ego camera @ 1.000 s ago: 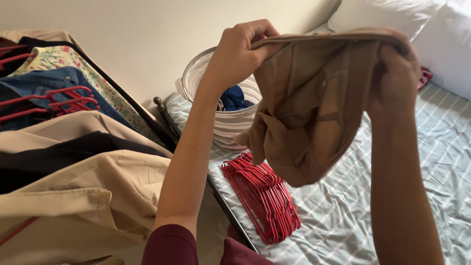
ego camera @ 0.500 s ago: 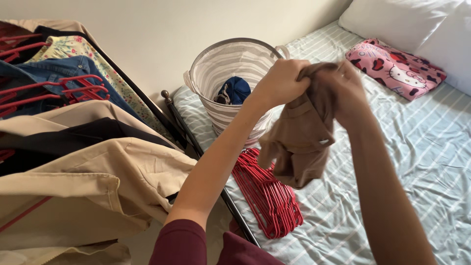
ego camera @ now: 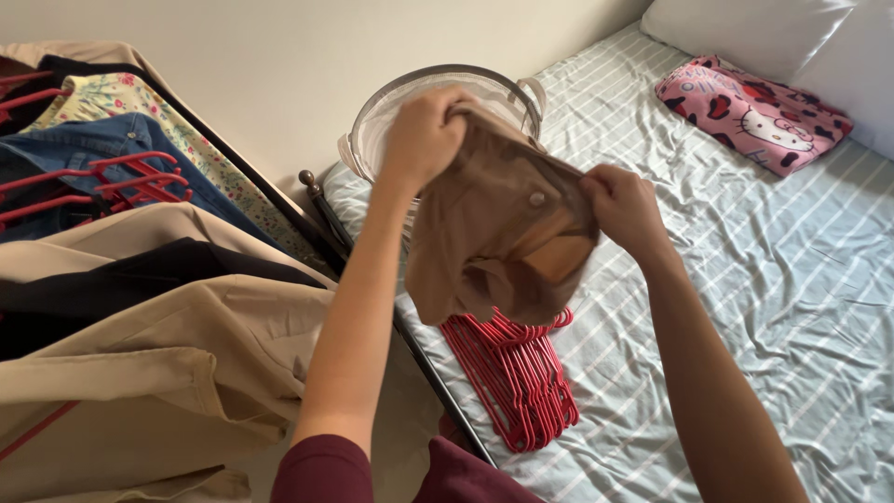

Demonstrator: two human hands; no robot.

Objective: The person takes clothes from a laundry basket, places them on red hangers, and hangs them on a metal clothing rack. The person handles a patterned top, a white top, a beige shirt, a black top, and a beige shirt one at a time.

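The person is holding up a brown garment [ego camera: 498, 233] with both hands over the edge of the bed [ego camera: 745, 279]. The left hand [ego camera: 424, 140] is clenching the top edge of the fabric in a tight grip, knuckles up, while the right hand [ego camera: 626, 210] is pinching the other side, fingers curled into the cloth. So both grips are closed on the garment, which is hanging bunched and folded between them, with a small round button showing on the front.

Right behind the left grip, a striped laundry basket [ego camera: 521, 88] is sitting on the bed, mostly hidden by the hand and the garment. Straight below the hanging fabric, a stack of red hangers [ego camera: 517, 382] is lying on the striped sheet, its top end tucked behind the cloth. Well off beyond the right grip, a pink patterned pillow [ego camera: 754, 112] is lying near the head of the bed.

Off to the side of the left arm, clothes on a rack [ego camera: 140, 279] are hanging in a row, beige, black, denim and floral, some on red hangers
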